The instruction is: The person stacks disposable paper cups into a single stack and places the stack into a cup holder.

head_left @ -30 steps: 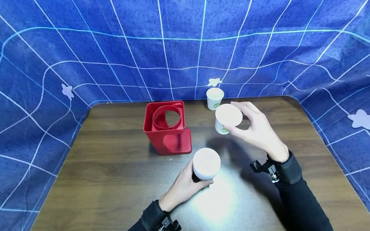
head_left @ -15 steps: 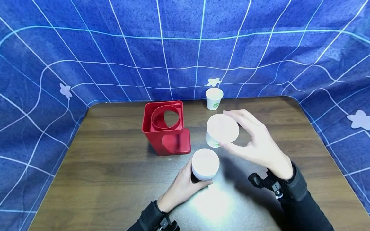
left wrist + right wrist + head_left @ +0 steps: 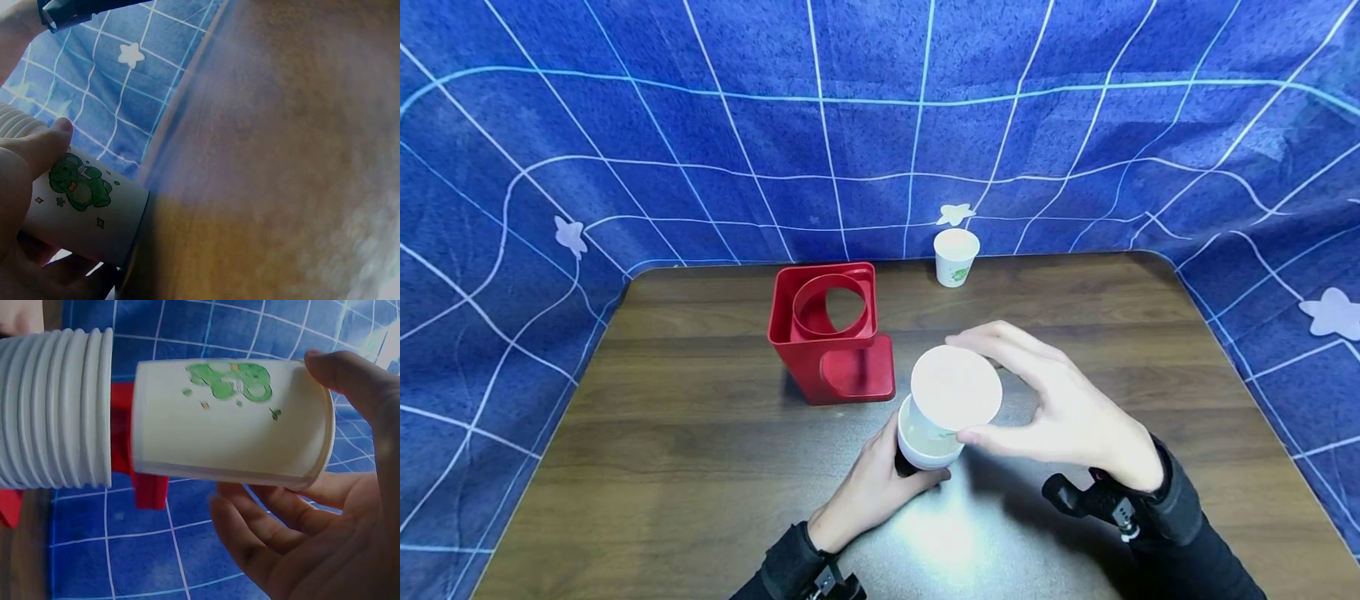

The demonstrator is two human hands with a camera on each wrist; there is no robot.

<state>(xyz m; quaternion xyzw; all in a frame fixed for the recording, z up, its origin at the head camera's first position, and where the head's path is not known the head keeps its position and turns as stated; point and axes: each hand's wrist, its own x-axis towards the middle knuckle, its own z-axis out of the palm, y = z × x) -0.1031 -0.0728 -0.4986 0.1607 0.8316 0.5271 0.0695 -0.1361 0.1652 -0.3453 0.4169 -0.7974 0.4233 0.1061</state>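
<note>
Both hands curled: right hand [image 3: 1067, 417] round paper cup [image 3: 956, 388], left hand [image 3: 871, 487] round cup stack [image 3: 925, 442].

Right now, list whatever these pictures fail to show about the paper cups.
- White ribbed stack of paper cups: head view, base hidden by the left hand.
- Single printed paper cup: head view, its bottom hidden inside the stack.
- Far paper cup: print too small.
- Left wrist view: wooden table blurred.
</note>
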